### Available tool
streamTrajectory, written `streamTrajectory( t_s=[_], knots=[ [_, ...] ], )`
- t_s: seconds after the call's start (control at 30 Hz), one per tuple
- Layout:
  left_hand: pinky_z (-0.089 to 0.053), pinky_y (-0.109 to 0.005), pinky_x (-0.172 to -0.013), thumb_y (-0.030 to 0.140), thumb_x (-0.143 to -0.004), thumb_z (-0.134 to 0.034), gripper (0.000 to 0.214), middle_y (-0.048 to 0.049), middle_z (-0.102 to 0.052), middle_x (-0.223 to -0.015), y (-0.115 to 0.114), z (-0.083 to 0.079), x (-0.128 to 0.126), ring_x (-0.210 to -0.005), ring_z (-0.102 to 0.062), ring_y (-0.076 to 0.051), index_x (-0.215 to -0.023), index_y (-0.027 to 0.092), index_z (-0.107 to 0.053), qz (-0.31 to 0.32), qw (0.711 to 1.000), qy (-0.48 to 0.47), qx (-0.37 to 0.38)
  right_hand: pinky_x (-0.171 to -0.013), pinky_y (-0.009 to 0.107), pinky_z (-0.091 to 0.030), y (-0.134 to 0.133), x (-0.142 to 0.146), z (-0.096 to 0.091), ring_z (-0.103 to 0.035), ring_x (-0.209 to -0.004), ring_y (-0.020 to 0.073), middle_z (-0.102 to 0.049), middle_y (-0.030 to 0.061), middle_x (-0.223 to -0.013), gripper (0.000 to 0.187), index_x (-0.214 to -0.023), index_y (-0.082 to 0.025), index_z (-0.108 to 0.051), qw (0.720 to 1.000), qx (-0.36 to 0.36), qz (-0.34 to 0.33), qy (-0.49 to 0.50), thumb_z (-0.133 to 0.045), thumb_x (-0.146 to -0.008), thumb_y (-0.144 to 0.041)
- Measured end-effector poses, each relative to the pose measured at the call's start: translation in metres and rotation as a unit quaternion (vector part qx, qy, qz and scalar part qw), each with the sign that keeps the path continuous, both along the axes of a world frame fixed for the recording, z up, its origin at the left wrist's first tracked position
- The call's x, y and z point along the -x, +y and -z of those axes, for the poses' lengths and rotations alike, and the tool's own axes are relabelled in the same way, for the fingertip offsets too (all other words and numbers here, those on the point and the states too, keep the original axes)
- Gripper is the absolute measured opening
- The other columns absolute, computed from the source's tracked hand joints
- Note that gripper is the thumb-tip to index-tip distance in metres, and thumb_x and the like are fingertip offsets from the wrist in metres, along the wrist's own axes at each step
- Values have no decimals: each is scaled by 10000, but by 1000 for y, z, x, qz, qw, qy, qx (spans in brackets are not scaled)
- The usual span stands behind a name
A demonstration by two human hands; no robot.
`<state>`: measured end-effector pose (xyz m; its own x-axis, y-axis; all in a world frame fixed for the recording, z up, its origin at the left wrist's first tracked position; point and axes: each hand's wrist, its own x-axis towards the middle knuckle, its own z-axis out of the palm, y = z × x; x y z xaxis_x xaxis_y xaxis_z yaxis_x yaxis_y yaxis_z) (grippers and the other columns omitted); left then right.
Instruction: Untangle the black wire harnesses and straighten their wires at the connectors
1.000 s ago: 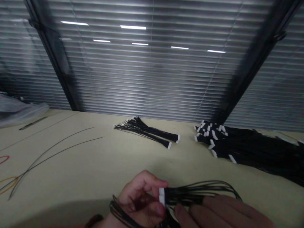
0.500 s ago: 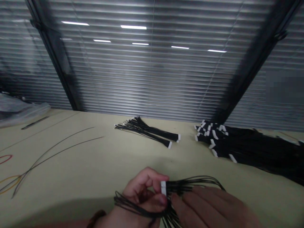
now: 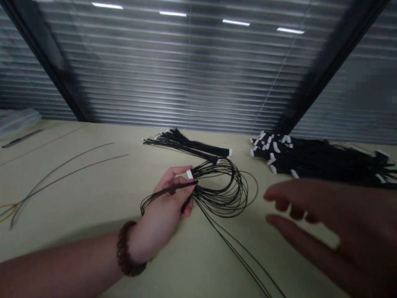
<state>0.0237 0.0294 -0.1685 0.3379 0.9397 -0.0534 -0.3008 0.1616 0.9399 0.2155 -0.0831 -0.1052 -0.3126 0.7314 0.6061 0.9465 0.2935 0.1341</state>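
Note:
My left hand [image 3: 170,203] grips a wire harness [image 3: 228,192] of thin black wires near its white connector [image 3: 190,174]. To the right of the fingers the wires curl in a wide loop, while a smaller bundle bends back over the hand on the left. A few long strands trail toward the lower right. Off to the right, my right hand [image 3: 313,223] is apart from the harness, its thumb and fingers spread with nothing visible between them.
Behind the loop lie black wire bundles [image 3: 198,145] with white connectors. A large pile of similar harnesses [image 3: 319,159] is at the back right. Loose dark wires [image 3: 74,167] stretch across the left of the table [image 3: 93,182]. A plastic bag [image 3: 18,122] and window blinds [image 3: 186,74] stand behind.
My right hand has let go of the wires and moved away to the right. The harness in my left hand now shows as an open loop. The view has tilted downward.

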Motion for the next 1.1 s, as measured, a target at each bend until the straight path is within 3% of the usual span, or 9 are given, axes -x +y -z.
streamTrajectory(
  t_s=[0.13, 0.23, 0.47, 0.67, 0.83, 1.1],
  knots=[
    [-287, -100, -323, 151, -746, -633, 227, 72, -509, -662, -3, -1, 0, -359, -401, -2, -951, 210, -552, 4, 1000, 6, 7, -386, 237, -413, 5, 28, 23, -580, -481, 123, -637, -41, -674, 77, -765, -234, -609, 985, 161, -60, -1, -548, -740, -194],
    [-285, -99, -315, 151, -742, -637, 226, 71, -506, -661, -4, 1, 0, -353, -395, 0, -946, 210, -559, 18, 1000, -11, 13, -478, 261, -461, 14, 47, 34, -616, -570, 153, -633, -41, -694, 149, -768, -223, -604, 972, 229, -42, 31, -585, -675, -108],
    [-274, -85, -295, 134, -737, -643, 205, 71, -507, -689, -9, 2, 1, -327, -386, 17, -913, 220, -580, 43, 998, -34, 10, -512, 308, -423, 26, 56, 35, -599, -571, 182, -617, -21, -662, 160, -726, -225, -590, 965, 244, 19, 99, -472, -800, -147],
    [-288, -70, -292, 203, -778, -632, 138, 71, -511, -697, -14, 3, 1, -324, -381, 29, -910, 228, -601, 54, 997, -38, 27, -514, 250, -409, 30, 57, 48, -584, -591, 137, -610, -53, -678, 95, -735, -237, -583, 942, 273, -6, 196, -510, -759, -181],
    [-283, -60, -292, 122, -746, -634, 179, 81, -528, -672, -12, 1, 2, -311, -400, 28, -885, 231, -601, 67, 996, -49, 34, -503, 258, -392, 27, 54, 48, -564, -556, 133, -591, -51, -656, 151, -729, -231, -572, 958, 226, -38, 173, -461, -790, -148],
    [-277, -69, -287, 185, -768, -629, 149, 81, -531, -662, -11, 1, 0, -301, -376, 29, -905, 219, -581, 85, 995, -42, 34, -459, 249, -392, 30, 47, 40, -554, -489, 135, -589, -46, -587, 221, -641, -228, -573, 955, 256, -41, 147, -445, -792, -129]
  ],
)
